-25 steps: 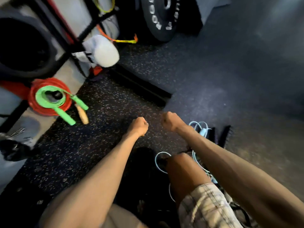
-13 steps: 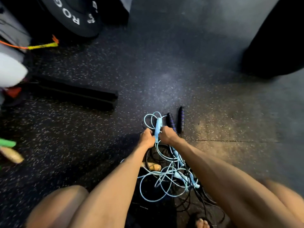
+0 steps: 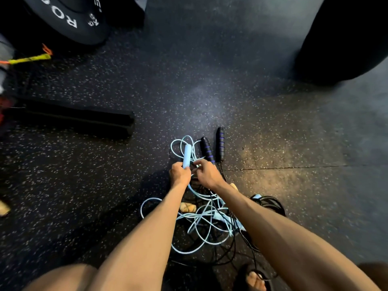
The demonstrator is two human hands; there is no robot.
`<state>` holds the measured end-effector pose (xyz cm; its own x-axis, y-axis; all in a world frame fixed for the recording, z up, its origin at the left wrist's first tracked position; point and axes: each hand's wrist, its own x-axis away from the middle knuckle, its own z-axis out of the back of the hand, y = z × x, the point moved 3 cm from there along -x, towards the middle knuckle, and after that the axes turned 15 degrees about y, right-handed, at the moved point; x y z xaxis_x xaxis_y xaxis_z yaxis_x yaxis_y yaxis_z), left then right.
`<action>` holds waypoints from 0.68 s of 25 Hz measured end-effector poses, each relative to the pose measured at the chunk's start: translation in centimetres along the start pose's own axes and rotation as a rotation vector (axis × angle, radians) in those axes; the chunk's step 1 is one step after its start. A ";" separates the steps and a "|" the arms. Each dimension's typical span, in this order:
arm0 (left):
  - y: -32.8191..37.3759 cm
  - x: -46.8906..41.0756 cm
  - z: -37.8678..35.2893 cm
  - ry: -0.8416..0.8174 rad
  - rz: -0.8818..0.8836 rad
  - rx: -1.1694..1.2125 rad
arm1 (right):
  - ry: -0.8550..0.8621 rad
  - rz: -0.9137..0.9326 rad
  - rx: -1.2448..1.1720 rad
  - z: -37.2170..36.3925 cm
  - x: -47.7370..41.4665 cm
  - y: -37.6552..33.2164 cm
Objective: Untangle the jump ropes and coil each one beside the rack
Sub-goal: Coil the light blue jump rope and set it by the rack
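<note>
Lower centre, under both forearms: blue rope knotted through black rope. Just beyond, left hand clamped round the blue handle — long axis pointing up-frame. Right hand touching beside it, pinching the blue rope at the handle's base; balled tighter 0.5 s ago. Farther up, 2 black handles.

Rope tangle on floor, near centre, between both forearms. Single handle at tangle's far edge, lower end gripped in left hand. Right hand just beside, pinching cord there. Paired handles side by side, immediately right of single handle. Bar on floor, far left. Weight plate behind bar.
</note>
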<state>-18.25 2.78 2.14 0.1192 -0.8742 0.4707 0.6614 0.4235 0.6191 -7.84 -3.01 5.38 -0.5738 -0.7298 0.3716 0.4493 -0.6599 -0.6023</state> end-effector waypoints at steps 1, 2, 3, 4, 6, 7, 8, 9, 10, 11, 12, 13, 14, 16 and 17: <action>0.9 0.4 0.6 0.006 0.017 0.041 | 0.036 0.049 0.008 0.7 0.4 -0.4; 1.8 0.9 1.5 0.012 0.042 0.107 | 0.057 0.109 0.023 1.4 1.1 -1.0; 2.8 1.2 2.6 0.034 0.061 0.180 | 0.057 0.156 0.021 2.1 2.0 -1.6; 3.9 1.7 3.8 0.061 0.076 0.239 | 0.038 0.179 0.006 2.7 2.9 -2.3; 5.6 3.0 6.6 0.102 0.072 0.336 | -0.005 0.201 -0.050 4.2 5.0 -3.5; 5.9 3.5 7.9 0.116 0.057 0.376 | -0.012 0.222 -0.074 5.1 6.2 -4.1; 6.4 4.2 9.4 0.125 0.047 0.406 | -0.007 0.255 -0.058 6.0 7.2 -4.7; 7.0 5.1 11.0 0.134 0.040 0.431 | 0.016 0.300 -0.007 7.0 8.1 -5.3; 7.5 6.4 12.7 0.139 0.021 0.456 | 0.047 0.351 0.056 8.3 9.3 -6.0; 8.2 8.1 14.3 0.141 0.011 0.490 | 0.077 0.394 0.095 9.8 10.5 -6.7; 9.0 10.6 16.0 0.132 0.017 0.543 | 0.100 0.435 0.095 11.3 11.9 -7.5; 9.6 12.4 17.3 0.121 0.022 0.563 | 0.123 0.481 0.068 12.8 13.2 -8.2; 10.1 14.0 18.3 0.119 -0.012 0.521 | 0.155 0.534 0.039 14.4 14.6 -9.1; 11.2 16.7 19.9 0.123 -0.260 0.190 | 0.211 0.625 -0.023 17.0 16.7 -10.7; 11.5 17.9 20.4 0.115 -0.413 -0.040 | 0.230 0.659 -0.060 18.2 17.6 -11.4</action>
<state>-23.59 -3.14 30.51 -0.0816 -0.9901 0.1138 0.6990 0.0245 0.7147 -10.57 -11.54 31.65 -0.3282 -0.9138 -0.2392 0.7183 -0.0770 -0.6914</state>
